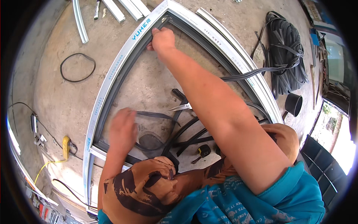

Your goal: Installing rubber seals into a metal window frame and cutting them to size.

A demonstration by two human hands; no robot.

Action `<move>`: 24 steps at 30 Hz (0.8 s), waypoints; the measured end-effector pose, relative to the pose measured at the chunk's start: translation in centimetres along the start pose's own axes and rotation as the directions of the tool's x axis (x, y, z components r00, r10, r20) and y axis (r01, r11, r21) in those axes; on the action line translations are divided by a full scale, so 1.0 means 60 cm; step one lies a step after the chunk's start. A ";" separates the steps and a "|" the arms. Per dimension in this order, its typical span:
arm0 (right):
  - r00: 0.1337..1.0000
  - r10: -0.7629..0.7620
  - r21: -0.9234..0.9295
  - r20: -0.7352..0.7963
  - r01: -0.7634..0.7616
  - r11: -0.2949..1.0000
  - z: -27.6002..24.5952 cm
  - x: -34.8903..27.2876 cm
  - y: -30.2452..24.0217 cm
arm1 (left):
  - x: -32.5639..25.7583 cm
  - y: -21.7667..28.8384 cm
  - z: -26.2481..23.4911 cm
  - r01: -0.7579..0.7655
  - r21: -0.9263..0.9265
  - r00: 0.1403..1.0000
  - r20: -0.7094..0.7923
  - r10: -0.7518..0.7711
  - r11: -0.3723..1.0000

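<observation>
A large white metal window frame (pixel 110 76) with a dark inner edge lies on the floor around my legs. My right hand (pixel 162 39) reaches to its far corner, fingers closed and pressed at the dark inner edge, where a black rubber seal strip (pixel 131 61) seems to run; the fingertips are partly hidden. Near the frame's left side, my left hand (pixel 123 128) is smeared by motion, so its fingers are unclear. Beside it, a loose dark strip (pixel 156 115) curves across the floor. Scissors (pixel 181 107) with pale blades lie inside the frame, partly behind my right arm.
A big bundle of black rubber strip (pixel 284 48) sits at the right, its strands crossing the frame. Inside the frame lies a tape measure (pixel 204 150). A black cup-shaped container (pixel 294 104), metal profiles (pixel 113 10), a loop of strip (pixel 78 67) and a yellow tool (pixel 66 147) surround it.
</observation>
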State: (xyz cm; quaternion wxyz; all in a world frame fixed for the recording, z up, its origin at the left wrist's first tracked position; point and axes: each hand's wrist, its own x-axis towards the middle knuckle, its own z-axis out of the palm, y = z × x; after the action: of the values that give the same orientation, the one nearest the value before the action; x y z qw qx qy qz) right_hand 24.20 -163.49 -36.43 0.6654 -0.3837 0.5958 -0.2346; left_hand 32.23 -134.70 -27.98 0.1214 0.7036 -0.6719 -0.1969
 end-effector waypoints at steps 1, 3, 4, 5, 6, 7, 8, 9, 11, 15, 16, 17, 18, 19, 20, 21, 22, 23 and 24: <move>1.000 0.003 0.005 0.008 -0.003 1.000 0.005 -0.002 0.000 | 0.008 0.006 0.016 -0.101 -0.043 0.995 0.017 0.102 0.994; 0.991 0.110 0.190 0.078 -0.123 0.974 -0.006 0.007 -0.002 | 0.031 0.016 0.048 -0.160 -0.052 0.985 0.050 0.162 0.986; 0.995 0.089 0.251 0.033 -0.094 0.963 -0.011 0.019 -0.005 | 0.040 0.021 0.061 -0.216 -0.067 0.971 0.093 0.221 0.974; 0.997 0.078 0.308 -0.019 -0.069 0.949 -0.016 0.031 -0.009 | 0.049 0.026 0.071 -0.212 -0.081 0.970 0.105 0.220 0.974; 0.997 0.070 0.356 -0.031 -0.055 0.933 -0.020 0.046 -0.017 | 0.060 0.028 0.082 -0.221 -0.053 0.961 0.158 0.226 0.974; 0.989 0.142 0.371 -0.040 -0.117 0.921 -0.013 0.052 -0.026 | 0.046 0.029 0.081 -0.222 -0.022 0.948 0.230 0.221 0.975; 0.987 0.163 0.385 0.017 -0.157 0.910 -0.018 0.062 -0.025 | 0.044 0.027 0.087 -0.222 -0.025 0.945 0.239 0.222 0.975; 0.981 0.182 0.396 0.075 -0.196 0.897 -0.021 0.067 -0.021 | 0.039 0.025 0.096 -0.247 -0.027 0.932 0.266 0.245 0.969; 0.982 0.187 0.416 0.009 -0.173 0.893 -0.015 0.072 -0.021 | 0.040 0.024 0.111 -0.272 -0.033 0.918 0.291 0.269 0.962; 0.957 0.259 0.398 -0.133 -0.188 0.898 -0.002 0.052 -0.031 | 0.026 0.015 0.129 -0.285 -0.016 0.912 0.304 0.276 0.958; 0.964 0.242 0.389 -0.111 -0.182 0.903 -0.003 0.048 -0.026 | 0.027 0.015 0.130 -0.293 -0.028 0.912 0.292 0.288 0.956; 0.963 0.246 0.388 -0.106 -0.188 0.902 -0.001 0.038 -0.011 | 0.027 0.015 0.131 -0.288 -0.027 0.913 0.295 0.283 0.957; 0.990 0.144 0.280 0.010 -0.141 0.949 0.000 0.022 0.012 | 0.027 0.017 0.131 -0.246 -0.060 0.936 0.243 0.253 0.967; 0.989 0.050 0.176 0.138 -0.075 0.981 0.004 0.007 0.030 | 0.029 0.017 0.130 -0.204 -0.095 0.957 0.190 0.219 0.974; 0.978 0.065 0.132 0.198 -0.092 0.987 0.011 -0.012 0.045 | 0.032 0.015 0.128 -0.196 -0.095 0.958 0.195 0.211 0.976; 0.976 0.073 0.132 0.204 -0.101 0.986 0.022 -0.020 0.050 | 0.037 0.012 0.123 -0.084 -0.127 0.979 0.176 0.105 0.988; 0.970 0.050 0.111 0.240 -0.078 0.991 0.026 -0.027 0.058 | 0.043 0.012 0.117 0.025 -0.166 0.986 0.165 0.003 0.986; 0.964 0.041 0.087 0.264 -0.066 0.994 0.023 -0.040 0.073 | 0.047 0.012 0.114 0.095 -0.243 0.990 0.120 -0.067 0.965; 0.951 0.037 0.018 0.306 -0.045 0.999 0.020 -0.023 0.063 | 0.054 0.010 0.108 0.160 -0.322 0.987 0.082 -0.141 0.933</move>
State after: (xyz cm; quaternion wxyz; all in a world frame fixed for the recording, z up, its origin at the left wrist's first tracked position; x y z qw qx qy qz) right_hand 24.56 -159.87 -38.57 0.7591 -0.3945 0.4906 -0.1659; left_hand 28.88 -137.34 -33.84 0.2017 0.7171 -0.5772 -0.3345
